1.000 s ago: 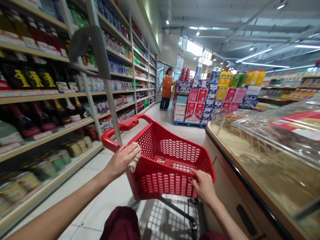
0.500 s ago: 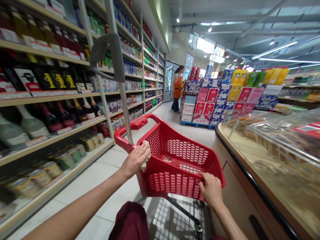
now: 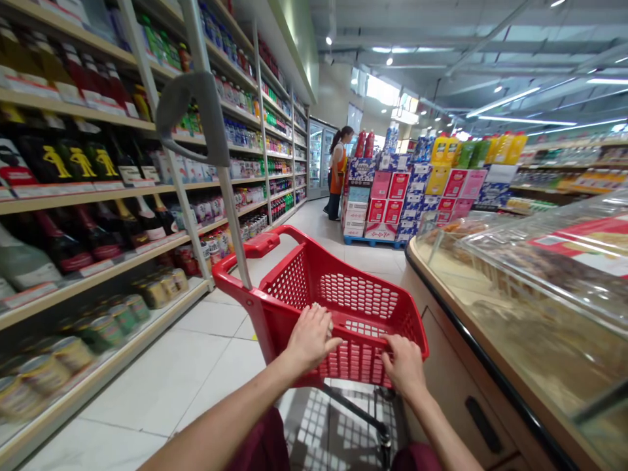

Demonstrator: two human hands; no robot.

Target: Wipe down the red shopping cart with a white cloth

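A red plastic shopping cart with perforated basket walls stands in front of me. My left hand lies over the near rim of the basket, its fingers closed on a pale cloth that is mostly hidden under the palm. The cloth is pressed against the rim. Farther right along the same rim, my right hand grips the edge, fingers over the top and thumb on the outside. No goods are visible in the basket.
Shelves of bottles and cans line the left side. At right stands a counter with clear plastic covers. Stacked drink cartons and a person in an orange vest are farther back. A grey handle on a pole rises beside the cart.
My left hand has slid right along the basket's near rim with the cloth, closer to my right hand. My right hand keeps its grip on the rim. The view has shifted slightly.
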